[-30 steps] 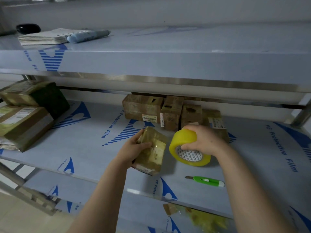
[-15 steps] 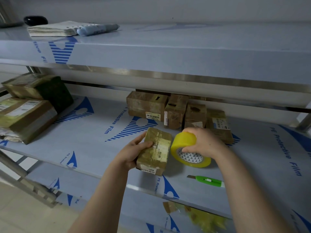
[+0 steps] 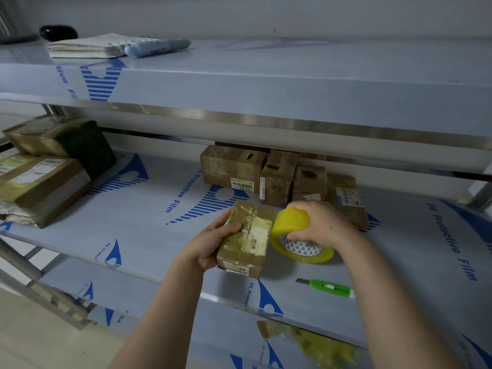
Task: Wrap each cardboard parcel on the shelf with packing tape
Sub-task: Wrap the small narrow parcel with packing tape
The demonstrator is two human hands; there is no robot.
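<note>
Head view showed left hand (image 3: pixel 213 242) gripping a taped parcel (image 3: pixel 246 235) over the middle shelf (image 3: pixel 133 235), right hand (image 3: pixel 323 225) clamped on yellow tape roll (image 3: pixel 298 235) touching its side.

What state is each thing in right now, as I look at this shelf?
Held parcel: glossy with tape, gripped by left hand.
Tape roll: gripped by right hand, beside the parcel.
Green cutter: lying on the shelf, blade tip out.
Back parcels: resting in a row, untouched.
</note>
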